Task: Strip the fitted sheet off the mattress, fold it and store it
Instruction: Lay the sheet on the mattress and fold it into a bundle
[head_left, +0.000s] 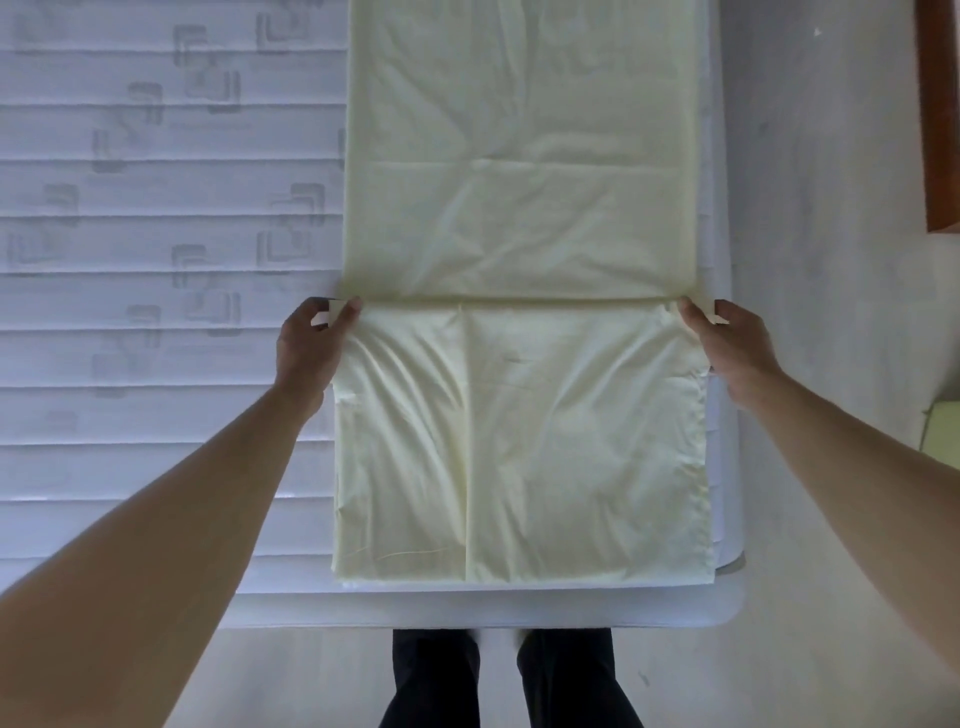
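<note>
Now both grips hold the pale yellow sheet, left hand and right hand pinching its folded-over corners, near the mattress's right edge.

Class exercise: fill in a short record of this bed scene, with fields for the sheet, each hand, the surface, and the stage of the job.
sheet: pale yellow sheet, a long strip, near end folded over itself
left hand: left hand pinches the fold's left corner
right hand: right hand pinches the right corner
surface: bare quilted mattress
stage: stripped, folding under way, not stored
</note>
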